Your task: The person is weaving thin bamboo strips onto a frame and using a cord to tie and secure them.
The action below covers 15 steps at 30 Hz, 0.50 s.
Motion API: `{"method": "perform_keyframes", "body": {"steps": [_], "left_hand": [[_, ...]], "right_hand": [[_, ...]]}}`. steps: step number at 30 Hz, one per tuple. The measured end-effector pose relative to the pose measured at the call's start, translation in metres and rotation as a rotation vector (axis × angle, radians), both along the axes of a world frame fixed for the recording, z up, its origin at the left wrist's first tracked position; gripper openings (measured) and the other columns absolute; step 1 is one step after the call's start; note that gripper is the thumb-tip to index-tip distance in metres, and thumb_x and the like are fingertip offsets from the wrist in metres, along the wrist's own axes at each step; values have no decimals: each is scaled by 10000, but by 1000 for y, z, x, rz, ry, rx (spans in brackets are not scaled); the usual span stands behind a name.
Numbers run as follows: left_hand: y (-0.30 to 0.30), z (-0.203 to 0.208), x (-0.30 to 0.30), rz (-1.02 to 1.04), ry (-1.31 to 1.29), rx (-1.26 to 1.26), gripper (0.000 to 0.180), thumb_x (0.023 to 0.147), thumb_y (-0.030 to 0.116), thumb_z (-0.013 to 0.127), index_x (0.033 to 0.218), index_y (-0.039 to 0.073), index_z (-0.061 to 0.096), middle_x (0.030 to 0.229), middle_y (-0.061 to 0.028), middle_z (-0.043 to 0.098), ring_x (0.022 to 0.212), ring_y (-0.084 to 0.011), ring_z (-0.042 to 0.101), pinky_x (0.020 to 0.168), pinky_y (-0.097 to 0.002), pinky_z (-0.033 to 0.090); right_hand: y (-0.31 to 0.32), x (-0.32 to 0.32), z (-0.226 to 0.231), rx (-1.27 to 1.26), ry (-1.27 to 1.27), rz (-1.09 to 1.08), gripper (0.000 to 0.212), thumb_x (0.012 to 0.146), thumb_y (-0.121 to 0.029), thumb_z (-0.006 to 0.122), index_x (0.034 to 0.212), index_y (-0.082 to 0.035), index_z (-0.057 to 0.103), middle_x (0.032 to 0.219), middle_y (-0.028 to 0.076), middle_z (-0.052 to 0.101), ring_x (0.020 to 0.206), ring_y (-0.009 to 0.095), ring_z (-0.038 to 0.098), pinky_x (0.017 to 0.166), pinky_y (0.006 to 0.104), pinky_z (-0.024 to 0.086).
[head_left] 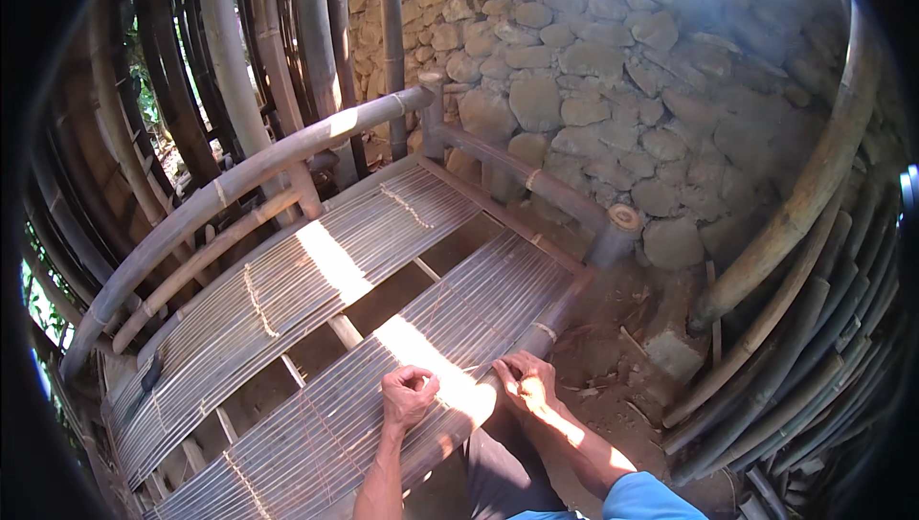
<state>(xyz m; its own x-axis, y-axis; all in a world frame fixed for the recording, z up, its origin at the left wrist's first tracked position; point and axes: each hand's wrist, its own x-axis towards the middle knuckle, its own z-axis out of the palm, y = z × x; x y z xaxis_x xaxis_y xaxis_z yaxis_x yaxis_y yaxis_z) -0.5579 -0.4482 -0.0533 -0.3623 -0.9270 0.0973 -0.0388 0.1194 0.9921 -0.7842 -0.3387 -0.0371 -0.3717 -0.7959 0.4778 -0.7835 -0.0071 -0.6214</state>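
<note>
A bamboo bench (479, 282) with a slatted seat fills the middle of the view, its slats tied across by pale lashing (257, 302). Above its near edge, my left hand (410, 395) is closed, thumb and fingers curled together; what they hold, if anything, is too small to make out. My right hand (526, 382) is pinched closed beside the near front rail, right of the left hand. A thin pale line seems to show between the hands, but bright sunlight blurs it. An open gap runs lengthwise between the seat's two slat panels.
A curved bamboo backrest (278, 146) rises along the far left side, before upright bamboo poles (230, 51). Behind stands a stone wall (574, 79) with haze. Bamboo lengths (804, 357) are stacked at right. A small dark object (150, 376) lies on the seat's left end.
</note>
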Motion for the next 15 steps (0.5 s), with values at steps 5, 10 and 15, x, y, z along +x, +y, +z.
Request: {"method": "perform_keyframes", "body": {"steps": [5, 10, 15], "left_hand": [[-2, -6, -2, 23, -22, -39, 90, 817, 98, 819, 815, 28, 763, 586, 96, 518, 536, 0, 410, 494, -226, 300], [0, 0, 0, 16, -38, -49, 89, 841, 87, 812, 812, 22, 759, 592, 86, 549, 536, 0, 440, 488, -219, 324], [2, 4, 4, 31, -91, -69, 106, 829, 108, 822, 807, 29, 755, 588, 80, 526, 537, -12, 431, 491, -232, 324]], "right_hand": [[-5, -6, 2, 46, 4, 26, 139, 871, -197, 782, 909, -64, 795, 797, 120, 732, 671, 271, 701, 591, 364, 539], [-24, -25, 15, 154, -93, 126, 186, 894, -237, 774, 921, -53, 791, 764, 138, 707, 653, 262, 690, 599, 379, 533], [-45, -19, 11, 159, -95, 119, 163, 873, -221, 783, 916, -64, 794, 825, 129, 745, 668, 260, 704, 617, 360, 539]]}}
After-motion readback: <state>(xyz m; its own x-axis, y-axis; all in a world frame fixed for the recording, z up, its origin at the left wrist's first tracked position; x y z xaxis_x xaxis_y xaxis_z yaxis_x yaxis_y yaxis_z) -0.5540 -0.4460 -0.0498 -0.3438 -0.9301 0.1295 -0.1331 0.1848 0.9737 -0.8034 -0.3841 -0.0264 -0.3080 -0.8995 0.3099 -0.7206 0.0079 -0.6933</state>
